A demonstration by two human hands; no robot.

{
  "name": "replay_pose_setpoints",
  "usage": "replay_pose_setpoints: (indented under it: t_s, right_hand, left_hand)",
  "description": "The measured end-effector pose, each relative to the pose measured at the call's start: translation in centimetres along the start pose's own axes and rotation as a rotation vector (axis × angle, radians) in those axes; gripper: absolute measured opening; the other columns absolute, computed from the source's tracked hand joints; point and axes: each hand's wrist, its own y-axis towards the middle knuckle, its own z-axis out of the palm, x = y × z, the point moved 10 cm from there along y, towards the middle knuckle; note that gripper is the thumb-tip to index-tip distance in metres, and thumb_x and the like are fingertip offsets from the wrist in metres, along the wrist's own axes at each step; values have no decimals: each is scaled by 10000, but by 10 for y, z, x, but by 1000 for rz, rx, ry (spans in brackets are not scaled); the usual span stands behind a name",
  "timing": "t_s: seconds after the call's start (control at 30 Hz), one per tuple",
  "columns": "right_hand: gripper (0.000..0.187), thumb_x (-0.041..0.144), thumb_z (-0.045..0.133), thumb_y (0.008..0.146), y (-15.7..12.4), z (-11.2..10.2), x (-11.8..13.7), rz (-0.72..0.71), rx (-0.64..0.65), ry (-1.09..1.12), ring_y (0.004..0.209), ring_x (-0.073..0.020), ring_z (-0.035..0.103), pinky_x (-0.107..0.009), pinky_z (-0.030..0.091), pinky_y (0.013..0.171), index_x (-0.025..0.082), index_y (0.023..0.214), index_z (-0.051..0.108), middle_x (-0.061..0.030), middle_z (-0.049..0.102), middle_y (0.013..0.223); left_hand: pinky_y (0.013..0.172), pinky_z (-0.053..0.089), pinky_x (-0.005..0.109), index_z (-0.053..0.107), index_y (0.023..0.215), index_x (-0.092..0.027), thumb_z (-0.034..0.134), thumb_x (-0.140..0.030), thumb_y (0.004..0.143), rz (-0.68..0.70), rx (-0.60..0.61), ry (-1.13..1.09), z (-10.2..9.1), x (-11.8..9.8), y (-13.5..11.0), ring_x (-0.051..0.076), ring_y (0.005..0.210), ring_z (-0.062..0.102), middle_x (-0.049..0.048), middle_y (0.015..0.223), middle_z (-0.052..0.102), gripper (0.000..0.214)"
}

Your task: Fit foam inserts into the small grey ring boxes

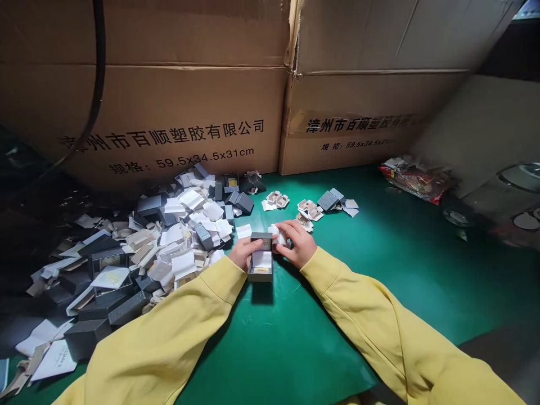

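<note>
A small grey hinged box (261,262) stands open on the green table (379,264), its white lining showing. My left hand (244,251) grips its left side near the lid. My right hand (297,242) is closed around a small white insert (279,235) just right of the lid. Both arms wear yellow sleeves.
A big heap of grey boxes and white inserts (139,253) spreads over the left of the table. Small clusters of inserts (310,209) lie beyond my hands. Two large printed cardboard cartons (177,107) stand at the back. A crumpled wrapper (415,179) lies at right.
</note>
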Motion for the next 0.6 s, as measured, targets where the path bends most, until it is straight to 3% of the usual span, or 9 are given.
replay_pose_setpoints:
  t_s: [0.23, 0.33, 0.6]
  right_hand:
    - [441, 234, 563, 740, 2, -5, -5, -1, -5, -49, 954, -201, 549, -317, 522, 766, 220, 1175, 494, -73, 551, 1037]
    - [439, 240, 563, 732, 2, -5, -8, 25, 7, -67, 931, -202, 556, -315, 517, 755, 235, 1166, 501, -70, 539, 1036]
    - [368, 196, 584, 641, 0, -2, -8, 50, 35, -90, 855, -205, 554, -317, 506, 710, 200, 1007, 545, -70, 540, 961]
  left_hand:
    - [849, 464, 387, 703, 898, -128, 734, -354, 576, 261, -254, 128, -17, -24, -4, 300, 969, 605, 102, 973, 692, 395]
    - [851, 463, 375, 705, 892, -141, 720, -355, 588, 274, -240, 191, -16, -27, -4, 290, 970, 602, 92, 968, 692, 372]
    - [787, 483, 363, 694, 874, -112, 718, -334, 590, 174, -199, 74, -10, -19, -4, 254, 830, 639, 91, 841, 705, 361]
